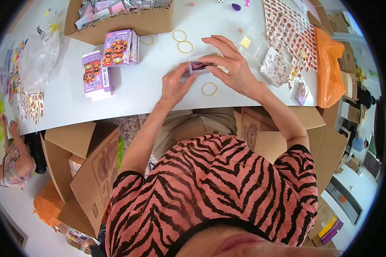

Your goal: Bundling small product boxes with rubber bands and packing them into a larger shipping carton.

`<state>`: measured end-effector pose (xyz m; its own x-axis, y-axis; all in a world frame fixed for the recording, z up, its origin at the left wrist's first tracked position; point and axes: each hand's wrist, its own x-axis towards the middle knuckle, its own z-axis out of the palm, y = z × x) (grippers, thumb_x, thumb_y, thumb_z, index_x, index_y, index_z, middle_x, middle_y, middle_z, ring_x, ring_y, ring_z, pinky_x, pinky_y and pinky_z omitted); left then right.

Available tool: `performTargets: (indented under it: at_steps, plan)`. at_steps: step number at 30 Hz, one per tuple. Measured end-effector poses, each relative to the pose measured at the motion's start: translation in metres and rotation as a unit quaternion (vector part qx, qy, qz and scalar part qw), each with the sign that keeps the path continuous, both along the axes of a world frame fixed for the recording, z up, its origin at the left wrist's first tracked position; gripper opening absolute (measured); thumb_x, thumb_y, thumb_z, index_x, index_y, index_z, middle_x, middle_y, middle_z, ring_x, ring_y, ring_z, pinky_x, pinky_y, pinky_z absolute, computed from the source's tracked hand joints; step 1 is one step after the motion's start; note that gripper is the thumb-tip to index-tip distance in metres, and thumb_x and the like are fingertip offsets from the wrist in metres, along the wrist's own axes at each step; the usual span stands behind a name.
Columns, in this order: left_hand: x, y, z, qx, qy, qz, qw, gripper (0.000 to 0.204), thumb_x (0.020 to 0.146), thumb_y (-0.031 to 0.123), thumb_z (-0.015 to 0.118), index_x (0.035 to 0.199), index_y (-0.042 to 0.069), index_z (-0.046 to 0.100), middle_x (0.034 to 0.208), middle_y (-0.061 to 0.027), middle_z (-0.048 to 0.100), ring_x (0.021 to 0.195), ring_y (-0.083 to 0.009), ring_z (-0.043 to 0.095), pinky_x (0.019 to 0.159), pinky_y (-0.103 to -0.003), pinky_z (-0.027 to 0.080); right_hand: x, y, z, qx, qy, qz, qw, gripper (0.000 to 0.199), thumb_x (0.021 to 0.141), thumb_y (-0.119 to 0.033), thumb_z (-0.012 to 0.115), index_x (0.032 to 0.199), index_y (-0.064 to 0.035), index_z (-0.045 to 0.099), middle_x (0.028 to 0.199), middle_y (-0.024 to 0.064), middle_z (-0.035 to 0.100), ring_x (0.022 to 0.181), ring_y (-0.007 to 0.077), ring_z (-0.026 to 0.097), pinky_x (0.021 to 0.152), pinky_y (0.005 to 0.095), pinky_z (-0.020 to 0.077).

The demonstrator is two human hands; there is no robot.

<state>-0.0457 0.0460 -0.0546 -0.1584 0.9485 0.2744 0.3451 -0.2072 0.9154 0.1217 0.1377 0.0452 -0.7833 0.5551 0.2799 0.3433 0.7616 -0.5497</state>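
Note:
Above the table edge, my left hand [175,87] grips the side of a small pale purple carton [193,70] between thumb and fingers. The carton's upper end is open, showing a dark inside. At that opening, the thumb and forefinger of my right hand [237,72] close on the rim, while its other fingers stay raised. What lies inside the carton is hard to make out. A yellow rubber band [209,89] rests just below my hands, and two more rubber bands [182,41] lie beyond them. To the left stand stacked purple printed cartons [118,48], with flat purple cartons [94,77] beside them.
A cardboard box [128,29] full of small packets stands at the far left. Sticker sheets [289,32], crumpled plastic [275,68] and an orange bag [328,68] occupy the right. Open cartons [94,184] flank my lap. Another person [19,160] sits at far left.

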Motion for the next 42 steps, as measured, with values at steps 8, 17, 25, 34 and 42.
performTargets:
  at_steps: [8,17,25,34,42]
  plan:
    - [0.001,0.000,-0.002,-0.019,0.017,0.002,1.000,0.028,0.078,0.005,0.071,0.103,0.001,0.061,0.089,-0.0123,0.068,0.078,-0.0218,0.068,0.069,-0.030,0.053,0.010,0.026,0.029,0.006,0.040,-0.050,0.998,0.027,0.079,-0.004,0.066,0.106,-0.0089,0.066,0.127,0.0088,0.053,0.122,0.0284,0.046,0.099,0.0398,0.0402]
    - [0.001,-0.005,0.002,-0.067,0.038,0.012,0.997,0.027,0.077,0.007,0.072,0.101,0.001,0.061,0.089,-0.0131,0.068,0.079,-0.0201,0.067,0.071,-0.030,0.052,0.060,0.191,-0.034,0.081,-0.054,-0.202,0.974,0.031,0.081,-0.010,0.063,0.112,-0.0076,0.062,0.115,0.0133,0.061,0.110,0.0308,0.054,0.093,0.0384,0.0443]
    - [0.000,-0.002,0.002,-0.033,0.038,0.009,0.999,0.031,0.075,0.008,0.073,0.102,0.003,0.059,0.083,-0.0142,0.067,0.072,-0.0283,0.066,0.064,-0.035,0.052,0.042,0.225,-0.076,0.129,-0.185,-0.168,0.960,0.031,0.078,-0.016,0.064,0.108,-0.0055,0.062,0.101,0.0144,0.065,0.098,0.0313,0.059,0.087,0.0409,0.0466]
    - [-0.002,-0.001,-0.002,-0.029,0.045,0.018,0.998,0.030,0.075,0.007,0.074,0.101,0.003,0.059,0.084,-0.0133,0.067,0.072,-0.0280,0.066,0.064,-0.034,0.052,0.034,0.246,-0.081,0.069,-0.211,-0.184,0.958,0.035,0.077,-0.010,0.066,0.111,-0.0066,0.060,0.101,0.0128,0.065,0.095,0.0298,0.060,0.084,0.0388,0.0483]
    - [-0.003,-0.008,0.001,-0.060,0.026,0.018,0.998,0.025,0.078,0.003,0.071,0.100,0.001,0.061,0.090,-0.0116,0.068,0.080,-0.0202,0.066,0.072,-0.030,0.051,0.001,0.218,-0.069,0.219,0.050,-0.072,0.972,0.036,0.074,-0.008,0.061,0.109,-0.0051,0.060,0.103,0.0162,0.061,0.101,0.0303,0.057,0.086,0.0415,0.0461]
